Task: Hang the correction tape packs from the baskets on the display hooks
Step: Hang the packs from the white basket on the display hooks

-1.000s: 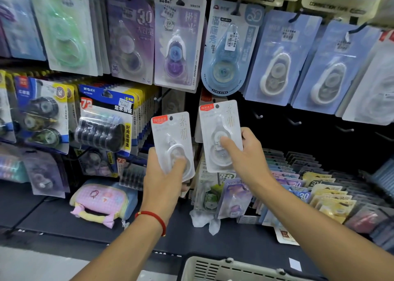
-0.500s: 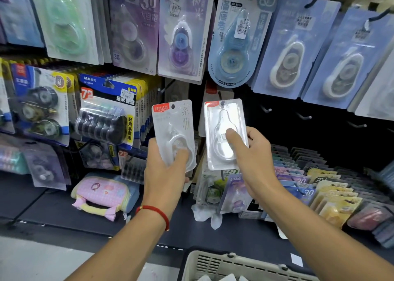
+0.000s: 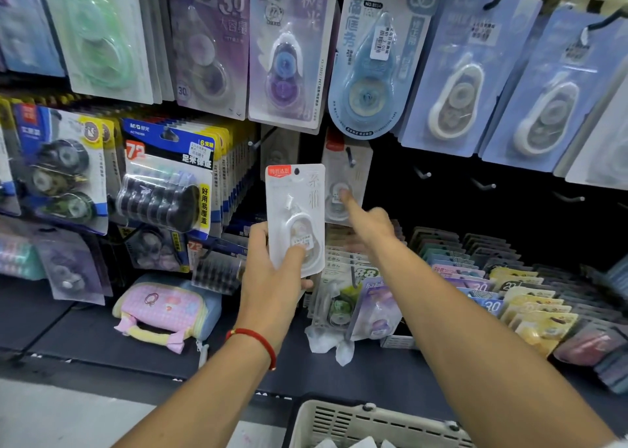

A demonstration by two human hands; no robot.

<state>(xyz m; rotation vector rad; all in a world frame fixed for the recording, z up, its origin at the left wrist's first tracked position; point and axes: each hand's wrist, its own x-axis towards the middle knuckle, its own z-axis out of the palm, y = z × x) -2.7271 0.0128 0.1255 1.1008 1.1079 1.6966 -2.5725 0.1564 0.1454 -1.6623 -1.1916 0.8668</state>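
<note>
Stationery display wall point(image 3: 390, 182), dark-backed, crowded with carded correction tapes on hooks. Readable above: "30" on a purple card point(image 3: 217, 43), "NO.8854" on a pale blue card point(image 3: 373, 63); lower left, "M&G", "72" and "6" on a blue-and-yellow multipack point(image 3: 170, 175). Left hand point(image 3: 272, 277) wrapped around a white correction tape pack point(image 3: 295, 216), held upright: red label top left, punched hole, clear blister over a white dispenser. Right hand point(image 3: 368, 223) mostly curled, index finger out, touching a matching hung pack point(image 3: 345, 182) on its hook. Cream basket point(image 3: 373, 424) at bottom edge.
</note>
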